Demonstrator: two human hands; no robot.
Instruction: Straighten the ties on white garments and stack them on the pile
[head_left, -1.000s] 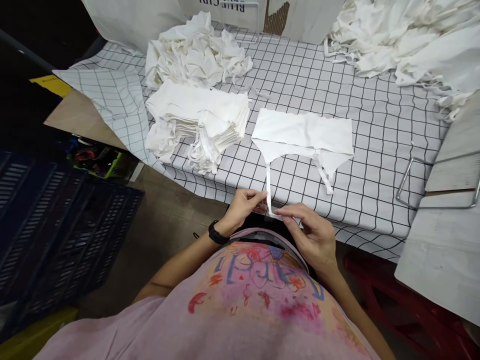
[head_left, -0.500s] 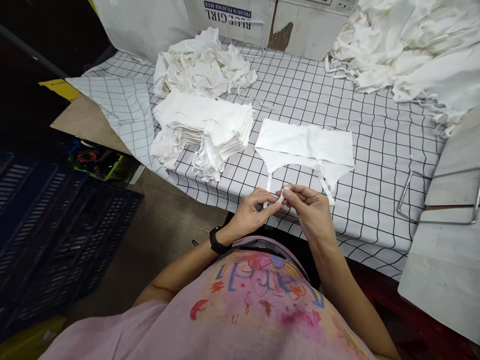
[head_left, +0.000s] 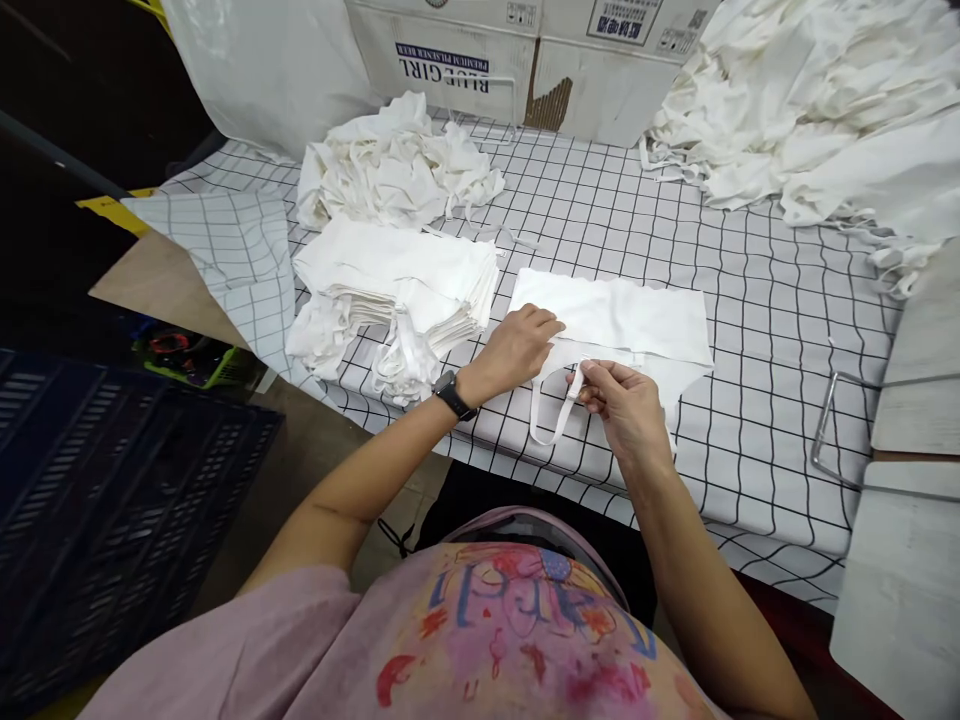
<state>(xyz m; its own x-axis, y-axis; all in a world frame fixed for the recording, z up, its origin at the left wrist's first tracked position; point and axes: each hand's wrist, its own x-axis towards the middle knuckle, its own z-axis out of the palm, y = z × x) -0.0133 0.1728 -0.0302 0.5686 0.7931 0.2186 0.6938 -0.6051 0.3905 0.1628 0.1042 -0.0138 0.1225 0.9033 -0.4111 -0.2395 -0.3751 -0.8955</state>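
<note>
A folded white camisole-like top (head_left: 615, 310) with thin straps lies flat on the table in front of me. My left hand (head_left: 521, 348) rests over its left part, fingers bent and touching the cloth; the thumb is hidden beneath. Between thumb and fingertips, my right hand (head_left: 619, 400) pinches the end of a white strap (head_left: 551, 438), which hangs in a loop below the top's left side. The other strap is mostly covered by my right hand. Left of this top lies a neat stack of folded white tops (head_left: 397, 262), with bunched straps (head_left: 405, 355) at its front.
A loose heap of white garments (head_left: 397, 165) sits behind the stack, and a larger heap (head_left: 825, 110) at the back right. Cardboard boxes (head_left: 465, 65) stand at the back. A wire frame (head_left: 829, 420) and cardboard (head_left: 900, 560) are at the right; blue crates (head_left: 112, 500) stand lower left.
My left hand has left the strap and moved up onto the top. My right hand has drawn the strap end up toward the cloth, making a loop. The view has shifted slightly.
</note>
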